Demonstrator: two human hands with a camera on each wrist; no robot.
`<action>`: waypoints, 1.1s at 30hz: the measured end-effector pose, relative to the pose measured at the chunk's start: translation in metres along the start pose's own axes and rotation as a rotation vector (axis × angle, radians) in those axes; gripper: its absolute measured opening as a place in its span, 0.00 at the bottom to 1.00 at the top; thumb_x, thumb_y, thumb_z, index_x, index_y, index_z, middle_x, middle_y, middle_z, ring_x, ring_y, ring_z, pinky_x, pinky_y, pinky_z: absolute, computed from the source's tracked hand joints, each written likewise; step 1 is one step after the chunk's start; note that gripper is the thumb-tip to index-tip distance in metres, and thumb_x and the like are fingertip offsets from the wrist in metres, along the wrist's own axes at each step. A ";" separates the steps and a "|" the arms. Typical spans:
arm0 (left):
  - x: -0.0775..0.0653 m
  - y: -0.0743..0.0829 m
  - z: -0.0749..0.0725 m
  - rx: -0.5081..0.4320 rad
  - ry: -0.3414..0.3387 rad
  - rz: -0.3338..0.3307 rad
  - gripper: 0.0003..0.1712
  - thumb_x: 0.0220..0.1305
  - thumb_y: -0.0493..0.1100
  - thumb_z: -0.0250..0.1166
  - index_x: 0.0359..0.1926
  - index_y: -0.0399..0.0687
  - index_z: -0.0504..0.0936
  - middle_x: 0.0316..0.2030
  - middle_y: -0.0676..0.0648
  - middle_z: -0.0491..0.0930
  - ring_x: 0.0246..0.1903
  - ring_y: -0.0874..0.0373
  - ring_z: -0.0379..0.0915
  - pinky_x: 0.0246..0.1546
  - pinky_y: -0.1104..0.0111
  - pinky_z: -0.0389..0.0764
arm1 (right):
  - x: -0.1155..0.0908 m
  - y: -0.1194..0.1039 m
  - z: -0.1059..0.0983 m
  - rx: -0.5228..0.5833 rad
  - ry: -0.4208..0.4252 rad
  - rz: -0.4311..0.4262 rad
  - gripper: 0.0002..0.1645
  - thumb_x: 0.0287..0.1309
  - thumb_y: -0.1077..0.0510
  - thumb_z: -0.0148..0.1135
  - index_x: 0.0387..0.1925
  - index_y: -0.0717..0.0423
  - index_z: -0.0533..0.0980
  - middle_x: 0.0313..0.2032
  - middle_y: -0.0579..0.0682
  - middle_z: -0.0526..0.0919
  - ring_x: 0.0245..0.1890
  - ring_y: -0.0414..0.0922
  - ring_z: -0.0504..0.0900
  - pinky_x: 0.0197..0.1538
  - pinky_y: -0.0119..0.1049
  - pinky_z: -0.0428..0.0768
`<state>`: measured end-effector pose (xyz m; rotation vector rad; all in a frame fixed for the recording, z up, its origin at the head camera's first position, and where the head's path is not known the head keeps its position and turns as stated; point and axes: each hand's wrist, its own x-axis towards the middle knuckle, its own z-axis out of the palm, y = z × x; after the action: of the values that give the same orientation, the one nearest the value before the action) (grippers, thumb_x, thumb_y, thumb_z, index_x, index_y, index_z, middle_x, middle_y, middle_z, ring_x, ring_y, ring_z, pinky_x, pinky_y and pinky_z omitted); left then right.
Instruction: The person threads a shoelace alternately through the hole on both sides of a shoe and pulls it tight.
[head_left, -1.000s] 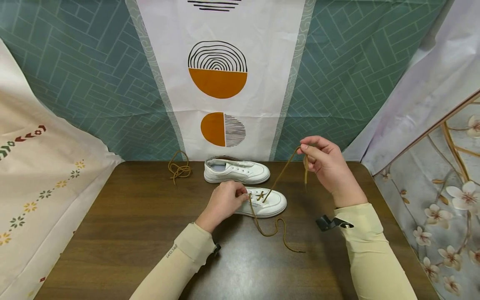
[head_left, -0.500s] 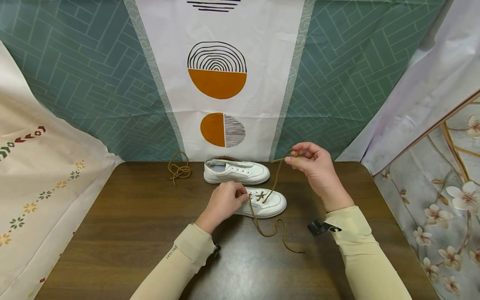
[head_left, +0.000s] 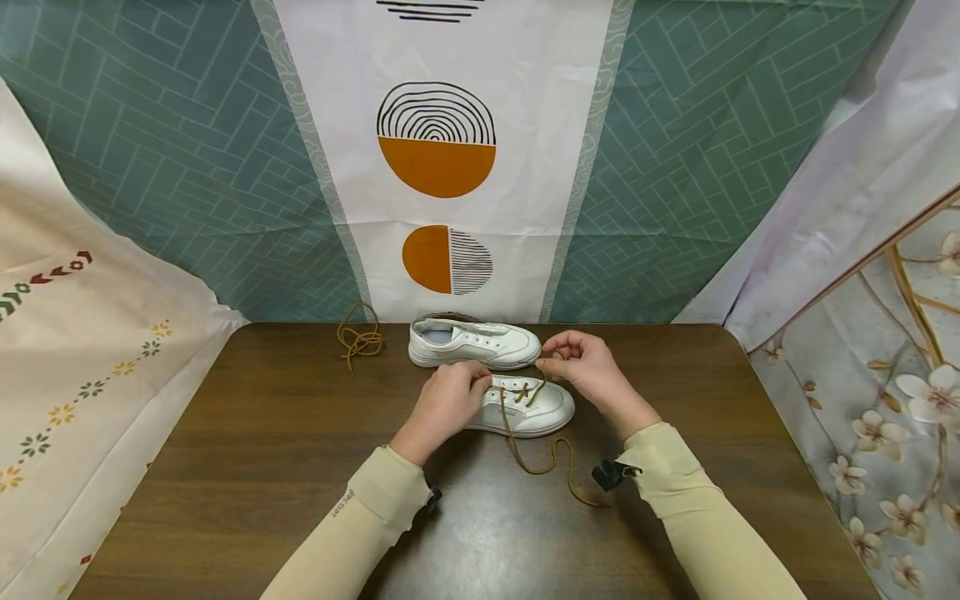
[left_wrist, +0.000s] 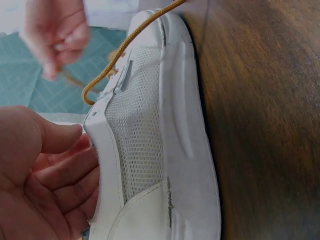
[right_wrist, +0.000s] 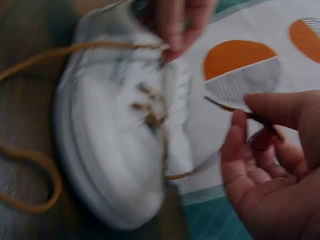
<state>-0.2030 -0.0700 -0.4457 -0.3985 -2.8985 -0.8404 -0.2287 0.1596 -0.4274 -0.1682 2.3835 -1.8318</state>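
A white sneaker [head_left: 553, 408] lies on its sole with its toe to the right. A brown shoelace [head_left: 519, 454] is partly threaded through its front eyelets. My left hand [head_left: 448, 404] holds the sneaker at its upper by the ankle opening; in the left wrist view the thumb [left_wrist: 62, 137] is at the upper's edge, with fingers behind it. Just above the toe, my right hand [head_left: 592, 371] pinches one end of the shoelace, its dark tip [right_wrist: 215, 102] sticking out past the fingers. The lace's other half runs over the sneaker's near side onto the table.
A second white sneaker [head_left: 498, 343], with no lace in it, stands right behind the first. A tangled brown shoelace [head_left: 363, 342] lies at the back left of the wooden table [head_left: 247, 467]. Patterned cloth [head_left: 517, 167] hangs behind the table's far edge.
My right hand has come down and to the left with the lace end, from high at the right to just over the sneaker's toe. The left hand has stayed in place.
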 end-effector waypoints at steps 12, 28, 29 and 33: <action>0.009 0.003 0.004 -0.011 0.028 0.049 0.08 0.61 0.45 0.62 0.41 0.61 0.83 0.34 0.58 0.85 0.32 0.65 0.79 0.29 0.65 0.76 | 0.000 0.026 0.015 -0.576 -0.088 -0.021 0.10 0.50 0.49 0.68 0.34 0.47 0.83 0.20 0.46 0.73 0.21 0.40 0.69 0.26 0.34 0.67; 0.032 0.015 0.006 0.308 -0.024 0.215 0.04 0.49 0.52 0.72 0.27 0.62 0.86 0.28 0.59 0.80 0.33 0.60 0.77 0.30 0.63 0.78 | -0.001 0.021 0.015 -0.805 0.124 -0.174 0.04 0.49 0.50 0.69 0.24 0.41 0.81 0.51 0.54 0.70 0.54 0.54 0.66 0.51 0.52 0.66; 0.033 0.016 0.007 0.330 -0.025 0.235 0.04 0.48 0.51 0.71 0.27 0.62 0.86 0.28 0.58 0.78 0.33 0.60 0.76 0.30 0.63 0.78 | -0.001 0.020 0.015 -0.817 0.151 -0.189 0.04 0.49 0.50 0.69 0.24 0.41 0.80 0.56 0.55 0.67 0.58 0.55 0.62 0.53 0.55 0.64; 0.036 0.013 0.013 0.411 -0.033 0.332 0.03 0.50 0.53 0.70 0.27 0.65 0.87 0.29 0.56 0.74 0.33 0.59 0.73 0.29 0.64 0.77 | 0.001 0.016 0.015 -0.820 0.196 -0.238 0.04 0.54 0.51 0.65 0.26 0.44 0.79 0.62 0.54 0.66 0.65 0.55 0.60 0.57 0.60 0.61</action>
<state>-0.2344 -0.0442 -0.4439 -0.8169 -2.8121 -0.1850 -0.2275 0.1490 -0.4470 -0.3715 3.2294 -0.8415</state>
